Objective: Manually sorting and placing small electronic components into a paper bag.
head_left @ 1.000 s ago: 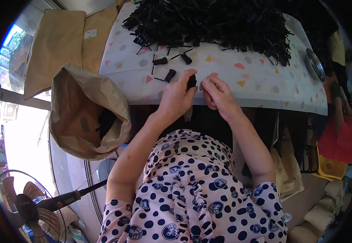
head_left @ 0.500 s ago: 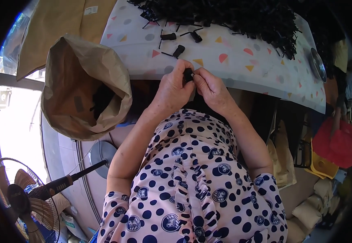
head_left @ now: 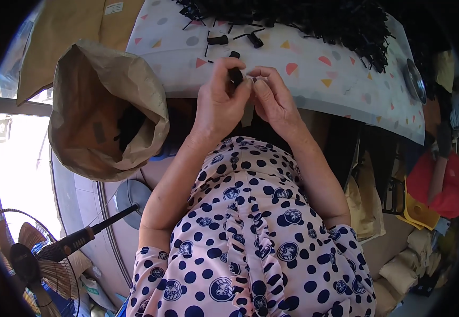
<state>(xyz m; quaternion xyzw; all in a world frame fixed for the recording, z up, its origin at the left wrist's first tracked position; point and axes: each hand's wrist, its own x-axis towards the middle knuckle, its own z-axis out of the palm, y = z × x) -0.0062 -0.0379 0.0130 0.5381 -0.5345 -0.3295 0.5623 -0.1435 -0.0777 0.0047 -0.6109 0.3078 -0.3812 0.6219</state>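
Brown paper, flat sacks, upper L, one w/ white label. Below, far L: fan, dark hub, blades behind wire guard. Next R: open paper bag, mouth up, just beside table edge; black contents inside, detail n/a (shadow).

L hand: thumb and fingers clamped on black part, held approx. upright above near edge of table. Part is partly covered by fingers; full shape not verifiable. Loose on table beyond L hand: three black pieces, i.e. one piece w/ thin stem, a second to its R, a third just past the held part, partly hidden; contact w/ it cannot be confirmed.

R hand: fingers bent, thumb and index tips close together, adj. to L thumb. Whether anything is pinched there: cannot tell, too small.

Far side of table, ctr. to R: large heap of black pieces, stems sticking out. R end of table: metal bowl, tilted. Beyond, R: red cloth, above yellow plastic item.
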